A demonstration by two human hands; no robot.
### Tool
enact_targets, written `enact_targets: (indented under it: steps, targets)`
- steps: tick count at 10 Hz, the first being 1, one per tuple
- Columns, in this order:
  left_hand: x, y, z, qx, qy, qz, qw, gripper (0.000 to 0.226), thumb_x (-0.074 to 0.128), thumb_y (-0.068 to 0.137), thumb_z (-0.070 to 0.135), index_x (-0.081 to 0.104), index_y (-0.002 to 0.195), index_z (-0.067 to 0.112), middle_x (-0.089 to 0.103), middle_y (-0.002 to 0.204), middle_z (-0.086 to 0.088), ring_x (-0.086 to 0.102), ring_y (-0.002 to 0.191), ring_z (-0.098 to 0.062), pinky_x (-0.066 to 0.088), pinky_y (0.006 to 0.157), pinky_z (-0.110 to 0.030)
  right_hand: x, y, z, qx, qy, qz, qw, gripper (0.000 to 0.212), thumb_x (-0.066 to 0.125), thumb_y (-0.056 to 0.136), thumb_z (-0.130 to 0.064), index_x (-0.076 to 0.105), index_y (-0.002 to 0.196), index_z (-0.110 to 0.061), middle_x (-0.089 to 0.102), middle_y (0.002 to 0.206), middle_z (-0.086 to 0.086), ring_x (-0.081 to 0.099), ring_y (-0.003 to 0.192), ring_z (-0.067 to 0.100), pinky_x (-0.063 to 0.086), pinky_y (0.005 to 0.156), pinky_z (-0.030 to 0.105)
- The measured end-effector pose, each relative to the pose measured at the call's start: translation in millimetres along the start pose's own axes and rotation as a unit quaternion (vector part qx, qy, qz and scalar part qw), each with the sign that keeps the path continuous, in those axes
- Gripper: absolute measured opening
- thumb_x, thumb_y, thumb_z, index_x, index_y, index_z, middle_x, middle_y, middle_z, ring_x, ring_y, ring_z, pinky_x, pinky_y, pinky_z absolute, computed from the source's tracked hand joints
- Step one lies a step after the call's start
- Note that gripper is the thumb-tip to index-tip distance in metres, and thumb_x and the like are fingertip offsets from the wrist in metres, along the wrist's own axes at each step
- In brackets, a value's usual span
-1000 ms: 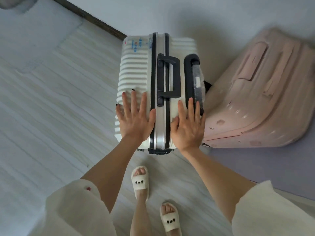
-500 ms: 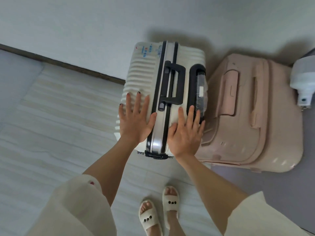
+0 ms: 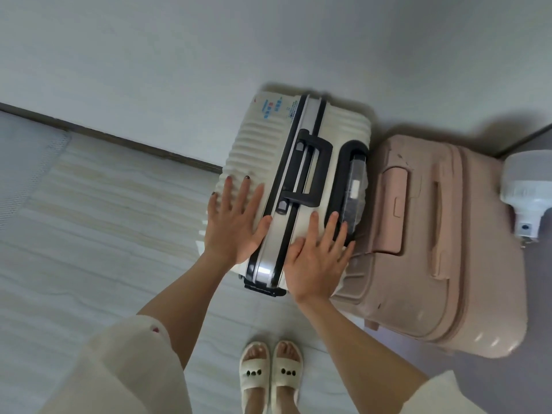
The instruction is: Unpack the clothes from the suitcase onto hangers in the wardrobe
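A cream ribbed suitcase (image 3: 268,135) with a black frame and a black carry handle (image 3: 310,168) stands upright and closed against the wall. My left hand (image 3: 234,222) lies flat on its top, left of the frame, fingers straight. On the right side of the same top my right hand (image 3: 318,258) presses flat with spread fingers, near the wrapped black pull handle (image 3: 354,186). No clothes, hangers or wardrobe are in view.
A pink suitcase (image 3: 442,249) stands right beside the cream one. A white device (image 3: 527,189) sits at the far right edge. The wall with its dark skirting (image 3: 119,138) runs behind. A pale mat (image 3: 21,162) lies far left. My slippered feet (image 3: 270,375) stand on light wood flooring.
My view has swung right, bringing the pink suitcase and white device fully in. My feet have come together. Both hands stay flat on the cream suitcase.
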State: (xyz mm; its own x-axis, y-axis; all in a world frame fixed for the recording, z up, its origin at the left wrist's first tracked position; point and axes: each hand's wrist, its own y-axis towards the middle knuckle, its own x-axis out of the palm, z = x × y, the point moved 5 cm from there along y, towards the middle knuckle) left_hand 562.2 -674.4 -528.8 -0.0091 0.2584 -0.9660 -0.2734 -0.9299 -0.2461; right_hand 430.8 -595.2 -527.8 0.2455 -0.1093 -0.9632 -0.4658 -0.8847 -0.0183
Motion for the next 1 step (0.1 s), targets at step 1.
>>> enact_targets:
  steps: [1]
  targets:
    - [0.8, -0.1, 1.2, 0.007, 0.008, -0.004, 1.0, 0.078, -0.017, 0.074, 0.061, -0.013, 0.146, 0.031, -0.013, 0.157, 0.0, -0.018, 0.143, -0.027, -0.001, 0.116, -0.048, -4.8, 5.3, 9.4, 0.043, 0.12, -0.045, 0.991, 0.049, 0.035, 0.091, -0.024, 0.039, 0.139, -0.021, 0.025, 0.153, 0.007, 0.017, 0.143, 0.027, 0.006, 0.116, 0.048]
